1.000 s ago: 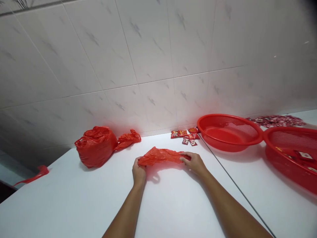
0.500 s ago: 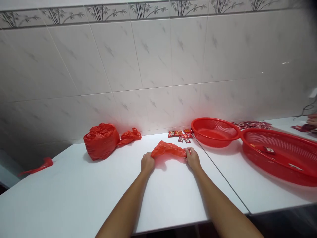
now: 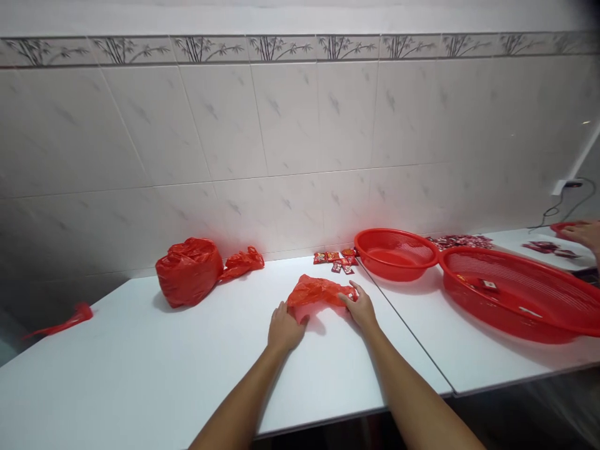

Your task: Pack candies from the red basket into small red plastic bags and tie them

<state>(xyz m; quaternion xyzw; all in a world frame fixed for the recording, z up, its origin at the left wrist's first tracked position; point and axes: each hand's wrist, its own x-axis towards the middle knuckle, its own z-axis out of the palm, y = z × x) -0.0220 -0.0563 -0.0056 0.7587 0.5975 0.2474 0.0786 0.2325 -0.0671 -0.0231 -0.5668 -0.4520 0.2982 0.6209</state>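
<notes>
A thin red plastic bag (image 3: pixel 316 290) is stretched between my two hands, just above the white table. My left hand (image 3: pixel 285 328) grips its left end, with the thumb pointing to the right under the film. At the other end, my right hand (image 3: pixel 360 306) has the bag's gathered tip between thumb and fingers, the index finger raised a little. Behind the bag, near the wall, lie several small red snack packets (image 3: pixel 334 257).
A full red plastic bag (image 3: pixel 189 273) and a crumpled one (image 3: pixel 242 262) stand back left. A red scrap (image 3: pixel 70 322) lies at the left edge. Red baskets, one round (image 3: pixel 396 255) and one large oval (image 3: pixel 506 312), stand right. Another person's hand (image 3: pixel 584 234) shows far right.
My view has tilted up and turned slightly right. My left hand has shifted further under the bag's left end, its thumb now apart. The right hand's grip has loosened a little.
</notes>
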